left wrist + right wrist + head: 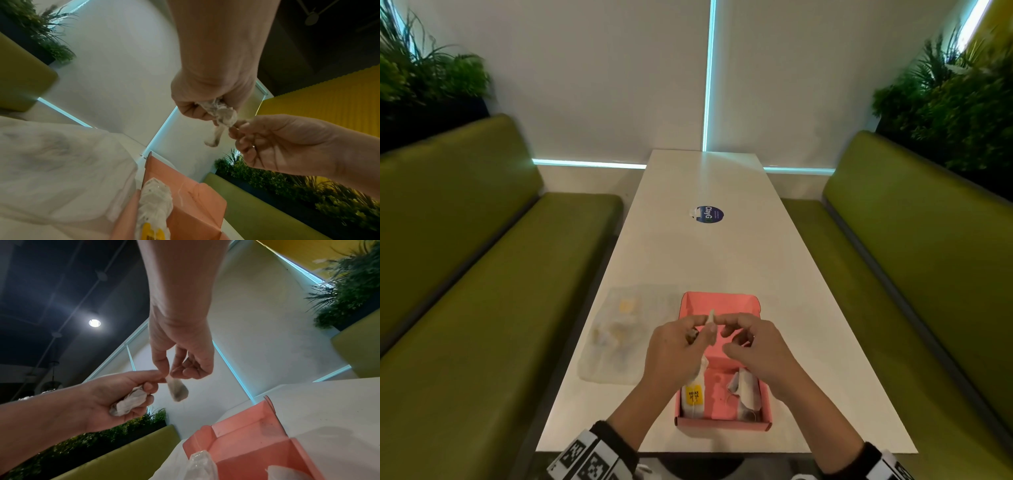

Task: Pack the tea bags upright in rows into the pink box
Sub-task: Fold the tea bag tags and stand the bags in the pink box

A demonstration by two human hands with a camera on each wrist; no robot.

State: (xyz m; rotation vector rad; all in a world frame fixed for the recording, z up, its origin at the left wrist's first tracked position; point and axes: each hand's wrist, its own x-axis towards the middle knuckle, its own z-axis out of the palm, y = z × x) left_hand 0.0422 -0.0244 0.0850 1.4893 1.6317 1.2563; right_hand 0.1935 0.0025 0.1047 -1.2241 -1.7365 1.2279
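Both hands, left hand [674,346] clutching a bunch of tea bags [131,400], right hand [756,342] pinching one, hover above the pink box [722,373], which seems barely filled.

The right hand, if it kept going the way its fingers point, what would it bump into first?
Probably the small white tea bag pinched at the fingertips of the right hand, then the left hand holding a bunch of tea bags. Depth is hard to judge.

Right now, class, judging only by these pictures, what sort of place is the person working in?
Probably a café or canteen booth: two padded green benches flank a long white table, with leafy planters behind the backrests.
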